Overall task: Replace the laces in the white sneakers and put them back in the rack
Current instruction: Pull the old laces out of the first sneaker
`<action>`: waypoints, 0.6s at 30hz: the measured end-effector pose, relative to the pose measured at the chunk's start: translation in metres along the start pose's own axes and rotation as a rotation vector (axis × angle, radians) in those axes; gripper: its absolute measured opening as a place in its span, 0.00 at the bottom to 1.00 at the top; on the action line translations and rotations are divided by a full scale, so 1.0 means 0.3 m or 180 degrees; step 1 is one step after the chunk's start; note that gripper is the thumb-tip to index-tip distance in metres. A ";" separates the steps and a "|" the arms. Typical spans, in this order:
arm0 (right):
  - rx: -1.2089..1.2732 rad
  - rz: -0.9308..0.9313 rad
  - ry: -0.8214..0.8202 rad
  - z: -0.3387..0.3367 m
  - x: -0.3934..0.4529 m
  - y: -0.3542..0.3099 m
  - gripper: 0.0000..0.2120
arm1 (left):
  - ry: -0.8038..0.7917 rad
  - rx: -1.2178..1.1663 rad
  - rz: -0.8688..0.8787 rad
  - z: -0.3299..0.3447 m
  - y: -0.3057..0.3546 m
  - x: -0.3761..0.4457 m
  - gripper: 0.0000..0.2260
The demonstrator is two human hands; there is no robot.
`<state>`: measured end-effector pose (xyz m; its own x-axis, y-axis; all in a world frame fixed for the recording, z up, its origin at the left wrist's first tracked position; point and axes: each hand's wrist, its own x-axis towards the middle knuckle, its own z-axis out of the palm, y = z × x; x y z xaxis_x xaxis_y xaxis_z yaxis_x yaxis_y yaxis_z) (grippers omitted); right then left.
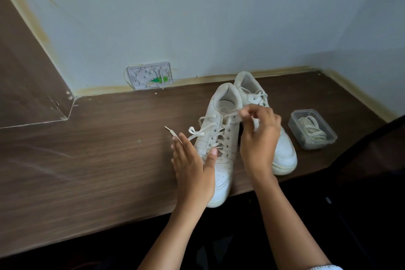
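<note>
Two white sneakers stand side by side on the brown wooden table (87,160), toes toward me. My left hand (192,169) lies flat with straight fingers against the left side of the nearer sneaker (221,173), thumb on its eyelet row. My right hand (258,136) hovers over the gap between the shoes and pinches the nearer sneaker's white lace (230,114) near the top eyelets. A loose lace end (173,132) trails onto the table to the left. The farther sneaker (285,153) is partly hidden behind my right hand.
A clear plastic box (312,129) holding coiled white laces sits to the right of the shoes. A broken white wall plate (151,75) is mounted at the wall's foot behind. The table's front edge runs just below the nearer toe.
</note>
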<state>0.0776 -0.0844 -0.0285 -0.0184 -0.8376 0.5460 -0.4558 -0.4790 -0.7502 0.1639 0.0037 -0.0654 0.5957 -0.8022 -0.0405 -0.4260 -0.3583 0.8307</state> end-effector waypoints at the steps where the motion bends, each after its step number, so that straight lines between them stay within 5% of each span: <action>1: 0.0167 0.0173 0.0110 -0.005 0.000 -0.005 0.07 | -0.0004 -0.0022 0.0005 0.001 -0.001 0.001 0.38; 5: 0.0154 0.0062 0.0136 -0.010 -0.002 -0.011 0.04 | -0.0012 -0.0060 -0.0009 0.002 -0.006 0.008 0.39; 9: -0.0656 -0.0597 -0.0197 -0.013 0.001 -0.014 0.11 | -0.0048 -0.0004 0.0068 0.002 -0.012 0.014 0.39; 14: -0.1255 -0.1079 -0.0131 0.022 -0.015 0.009 0.02 | 0.0049 0.0017 0.0300 0.002 -0.007 0.011 0.35; 18: -0.0509 -0.0279 0.0319 0.014 -0.016 -0.001 0.05 | 0.0092 -0.0062 0.0555 0.009 -0.002 0.007 0.34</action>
<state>0.0815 -0.0813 -0.0325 -0.0571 -0.7604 0.6470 -0.5949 -0.4945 -0.6337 0.1636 0.0009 -0.0677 0.5334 -0.8372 0.1208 -0.5114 -0.2054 0.8344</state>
